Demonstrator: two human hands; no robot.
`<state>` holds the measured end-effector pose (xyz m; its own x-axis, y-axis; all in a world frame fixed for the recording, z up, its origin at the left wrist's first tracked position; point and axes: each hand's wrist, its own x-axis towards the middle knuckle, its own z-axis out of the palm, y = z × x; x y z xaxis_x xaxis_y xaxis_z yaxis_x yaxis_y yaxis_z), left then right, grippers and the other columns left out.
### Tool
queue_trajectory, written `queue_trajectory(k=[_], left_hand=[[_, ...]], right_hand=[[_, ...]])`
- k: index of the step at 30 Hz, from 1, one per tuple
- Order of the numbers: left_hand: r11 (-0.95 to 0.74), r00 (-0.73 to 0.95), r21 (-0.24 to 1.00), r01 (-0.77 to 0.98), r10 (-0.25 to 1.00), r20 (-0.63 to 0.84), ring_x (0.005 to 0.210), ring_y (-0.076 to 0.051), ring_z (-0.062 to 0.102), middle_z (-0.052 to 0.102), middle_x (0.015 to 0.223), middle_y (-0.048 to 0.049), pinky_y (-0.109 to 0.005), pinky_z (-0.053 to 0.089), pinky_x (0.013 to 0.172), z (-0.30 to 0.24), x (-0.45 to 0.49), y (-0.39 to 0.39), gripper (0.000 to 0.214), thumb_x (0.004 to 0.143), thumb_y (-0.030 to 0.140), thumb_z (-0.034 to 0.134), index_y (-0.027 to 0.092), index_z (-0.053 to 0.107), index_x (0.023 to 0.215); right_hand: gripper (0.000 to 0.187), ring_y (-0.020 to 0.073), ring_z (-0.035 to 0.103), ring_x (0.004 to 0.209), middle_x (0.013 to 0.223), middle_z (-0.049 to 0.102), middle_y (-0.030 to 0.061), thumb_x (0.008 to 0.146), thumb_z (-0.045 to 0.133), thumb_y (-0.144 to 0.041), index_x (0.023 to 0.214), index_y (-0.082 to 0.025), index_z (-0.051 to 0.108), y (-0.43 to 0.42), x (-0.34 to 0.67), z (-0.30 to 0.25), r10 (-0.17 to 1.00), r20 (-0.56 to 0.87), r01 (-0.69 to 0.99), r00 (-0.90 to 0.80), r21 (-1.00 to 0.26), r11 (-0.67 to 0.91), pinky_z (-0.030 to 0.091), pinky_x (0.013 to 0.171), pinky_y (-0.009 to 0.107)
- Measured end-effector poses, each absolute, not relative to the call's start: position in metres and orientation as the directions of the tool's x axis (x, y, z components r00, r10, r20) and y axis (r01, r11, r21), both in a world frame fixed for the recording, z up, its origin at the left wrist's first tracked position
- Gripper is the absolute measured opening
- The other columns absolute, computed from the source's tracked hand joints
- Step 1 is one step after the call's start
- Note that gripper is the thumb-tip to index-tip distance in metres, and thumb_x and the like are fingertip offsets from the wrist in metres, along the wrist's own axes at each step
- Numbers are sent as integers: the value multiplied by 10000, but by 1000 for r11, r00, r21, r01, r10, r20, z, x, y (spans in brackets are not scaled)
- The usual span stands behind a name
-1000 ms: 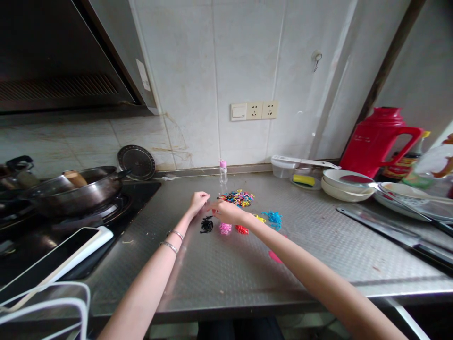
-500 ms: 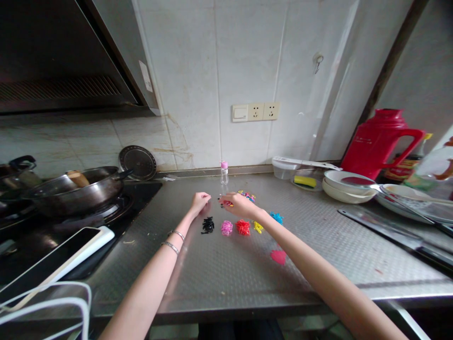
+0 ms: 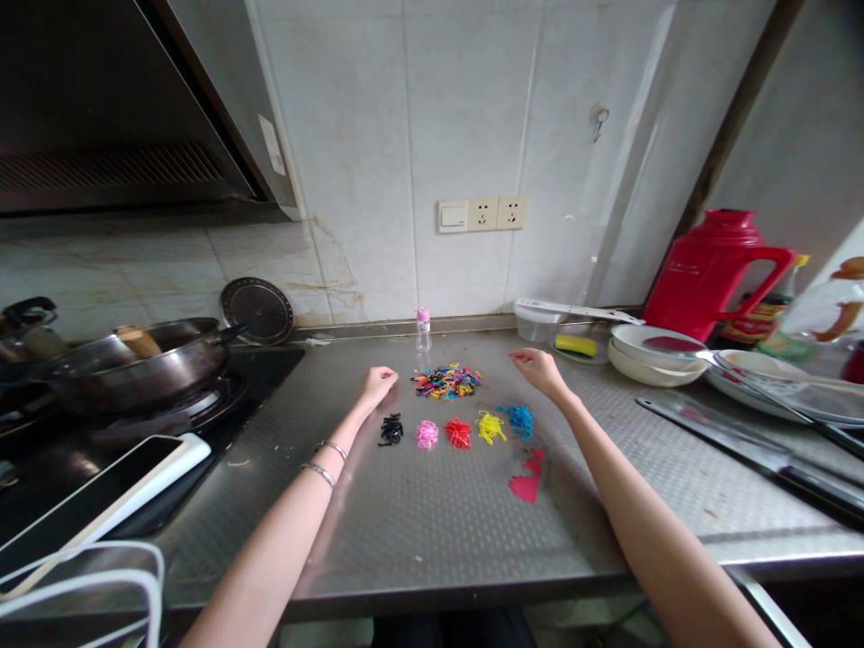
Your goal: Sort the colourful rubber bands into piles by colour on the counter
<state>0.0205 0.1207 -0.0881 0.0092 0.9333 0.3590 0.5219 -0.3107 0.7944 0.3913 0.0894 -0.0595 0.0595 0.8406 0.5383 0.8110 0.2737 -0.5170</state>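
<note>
A mixed pile of small coloured rubber bands (image 3: 447, 381) lies on the steel counter (image 3: 432, 513). In front of it sit sorted little heaps: black (image 3: 391, 430), pink (image 3: 427, 435), red (image 3: 459, 433), yellow (image 3: 490, 427) and blue (image 3: 518, 418). My left hand (image 3: 378, 384) rests on the counter left of the mixed pile, fingers curled closed; what they hold is hidden. My right hand (image 3: 536, 369) hovers right of the pile, fingers curled loosely, apparently empty. A small clear bottle with a pink cap (image 3: 423, 328) stands behind the pile.
A wok (image 3: 128, 364) sits on the stove at left, with a phone (image 3: 94, 499) near the front. Bowls and plates (image 3: 652, 351), a sponge (image 3: 576, 345), a red thermos jug (image 3: 719, 270) and a cleaver (image 3: 749, 445) crowd the right. A red scrap (image 3: 526, 484) lies on the counter.
My right hand has drawn back from the left side of the mixed pile to its right, uncovering the pile and the sorted heaps. My left hand has stayed put.
</note>
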Motion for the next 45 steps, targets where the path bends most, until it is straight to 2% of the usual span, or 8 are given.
queue_trajectory(k=[8,15,19,30,45], left_hand=[[-377,104,701,605,911,400,658,-144,583,661,701,-63,-232,412,614,-82,26,112,205,675,279,534,120,661,699],[-490,376,580,651,872,314,615,-130,534,649,686,-51,-226,381,577,-65,37,99,267,662,341,580,116,686,758],[-527,460,505,684,848,264,628,-135,538,656,706,-42,-229,378,597,-60,43,93,241,648,319,594,135,695,766],[-537,452,449,715,844,289,656,-144,563,663,720,-52,-229,389,622,-67,46,92,205,678,269,546,139,686,751],[-504,402,547,669,863,305,647,-154,570,665,700,-69,-241,403,629,-68,45,93,204,674,249,539,116,688,716]], right_hand=[[295,165,577,819,861,659,59,712,453,-203,910,-181,670,89,394,-76,885,465,882,23,-426,201,420,733,243],[297,176,554,897,938,647,64,741,427,-201,918,-189,666,88,390,-82,901,433,914,-11,-362,185,399,782,251],[284,179,539,913,955,638,60,748,433,-212,910,-191,665,85,388,-83,902,431,921,-15,-345,180,393,790,250],[266,156,531,867,897,614,62,749,446,-208,887,-181,671,88,391,-95,910,415,925,-6,-343,162,385,775,221],[262,145,527,821,870,595,54,740,457,-193,871,-193,684,90,391,-97,915,404,921,9,-361,150,388,745,216]])
